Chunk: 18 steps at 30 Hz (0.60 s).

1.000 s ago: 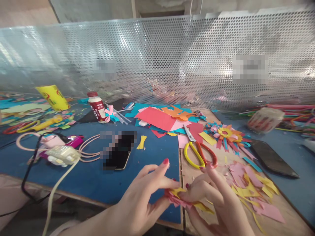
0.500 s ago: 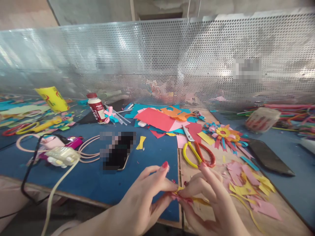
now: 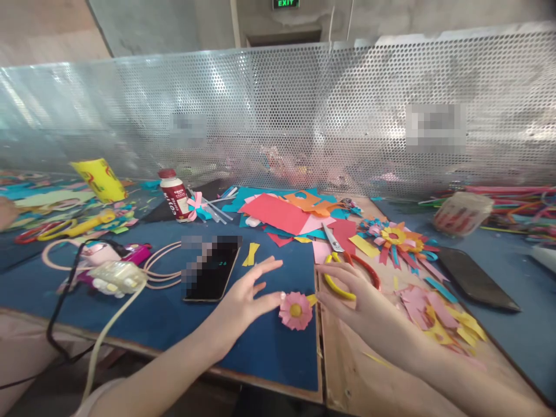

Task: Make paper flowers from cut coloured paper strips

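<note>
A pink paper flower (image 3: 295,311) with a yellow centre faces up over the blue mat, between my two hands. From its upper right a short yellow paper strip (image 3: 311,299) sticks out. My left hand (image 3: 245,298) is open, fingers spread, its thumb tip at the flower's left edge. My right hand (image 3: 362,304) is also open, with fingers stretched out and their tips by the strip; whether they touch it I cannot tell. Just beyond the right hand lie scissors (image 3: 333,237) with one yellow and one red handle, partly covered by its fingers.
Coloured paper sheets (image 3: 273,213) are piled at the back centre. A layered paper flower (image 3: 394,234) and cut scraps (image 3: 434,318) lie right, near a dark phone (image 3: 475,278). Left are another phone (image 3: 217,269), a cabled power strip (image 3: 115,278) and a bottle (image 3: 174,197).
My hands have come apart and moved forward from their pinch on the small pink and yellow paper piece. The pink flower now shows its face between them. The left phone's screen has lit up.
</note>
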Motion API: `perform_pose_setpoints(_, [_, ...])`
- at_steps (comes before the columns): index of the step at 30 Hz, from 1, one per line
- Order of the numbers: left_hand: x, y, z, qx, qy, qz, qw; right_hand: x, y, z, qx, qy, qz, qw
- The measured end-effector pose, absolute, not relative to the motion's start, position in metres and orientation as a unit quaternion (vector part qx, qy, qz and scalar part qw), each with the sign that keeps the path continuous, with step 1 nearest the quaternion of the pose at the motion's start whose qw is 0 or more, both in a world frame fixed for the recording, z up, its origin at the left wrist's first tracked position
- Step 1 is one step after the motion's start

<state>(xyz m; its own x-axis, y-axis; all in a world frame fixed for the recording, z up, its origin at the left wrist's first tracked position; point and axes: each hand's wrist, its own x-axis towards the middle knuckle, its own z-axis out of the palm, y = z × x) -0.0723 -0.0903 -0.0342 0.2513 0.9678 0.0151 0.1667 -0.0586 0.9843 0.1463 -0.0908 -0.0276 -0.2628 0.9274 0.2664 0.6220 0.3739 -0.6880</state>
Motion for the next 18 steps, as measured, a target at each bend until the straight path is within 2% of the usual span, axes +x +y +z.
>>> perform_pose_setpoints(3, [-0.071,-0.094,-0.032,0.543,0.384,0.436,0.606,0.145,-0.093,-0.023,-0.466,-0.786,0.179,0.365])
perform_pose_setpoints(7, [-0.065,-0.104,-0.031,0.517,0.311,0.432,0.670,0.138,-0.097,-0.015,-0.413,-0.816,0.066,0.400])
perform_pose_setpoints(13, [-0.065,-0.112,-0.032,0.559,0.298,0.405,0.659,0.131,-0.101,-0.012,-0.373,-0.829,0.014,0.415])
perform_pose_setpoints(18, [-0.067,-0.106,-0.028,0.592,0.300,0.362,0.655,0.131,-0.101,-0.006,-0.360,-0.843,0.021,0.400])
